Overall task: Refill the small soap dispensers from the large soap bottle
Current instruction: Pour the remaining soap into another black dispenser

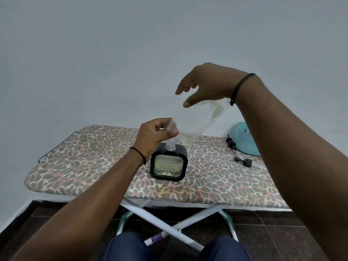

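Step in hand: you are pouring from the large soap bottle [199, 119] into the small soap dispenser [169, 162]; the clear bottle is upended at a slant in mid-frame, its threaded neck [171, 144] down at the dispenser's top opening.
Left hand [156, 136]: your fingers [172, 131] are curled and pinch the bottle's shoulder just above the neck, steadying it over the opening.
Right hand [209, 85]: it is raised at the bottle's upper end, right of centre; thumb and fingers are spread and bent along the bottle's sides, which reads as a loose hold on it.
Large bottle contents: nearly spent by the look of it; only streaks and patches of yellowish residue cling to the walls, with a little gathered at the low side near the neck.
Dispenser contents: through its patterned window, pale yellowish liquid fills much of the black square body; the exact level is hard to read.
Dispenser place: upright on the leopard-print ironing board [84, 157], centre of frame.
Pump heads: two black pump tops [243, 161] lie at the right, near a turquoise basket [244, 140].
Next move: judged from this, let the dregs drain, then lift the neck clear without dripping and fit a pump.
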